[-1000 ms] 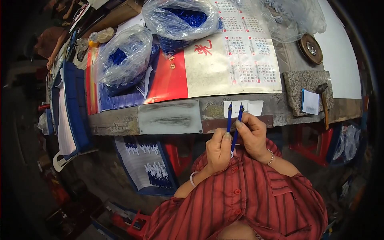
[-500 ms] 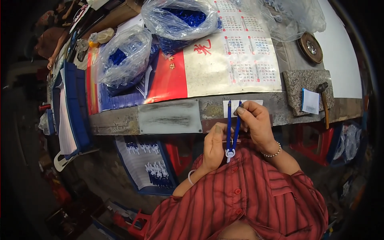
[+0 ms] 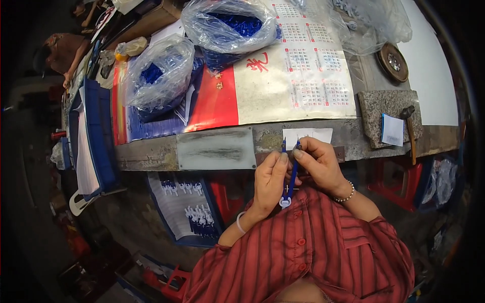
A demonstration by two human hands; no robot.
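Observation:
In front of my body, at the table's near edge, I hold a drawing compass [image 3: 291,183] with two blue legs. Its pale round head [image 3: 285,202] points toward me, and the narrow leg tips point away. My left hand [image 3: 268,182] is closed, pinching the left leg near its tip. My right hand [image 3: 321,164] is closed too, with thumb and finger at the right leg's tip. A small gap separates the two tips. Just beyond them a white paper [image 3: 316,135] lies on the table edge. Some curled fingers are hidden behind the legs.
Two plastic bags [image 3: 164,65] [image 3: 237,38] of blue parts stand on a calendar sheet [image 3: 283,96]. Rightward are a stone block [image 3: 371,121], a hammer [image 3: 410,132] and a round dish [image 3: 386,55]. A blue bin [image 3: 176,222] below holds several compasses. Another person [image 3: 65,53] sits far left.
My left hand has moved up from beside the compass to its left leg's tip. The compass has shifted slightly left and toward me, along with my right hand.

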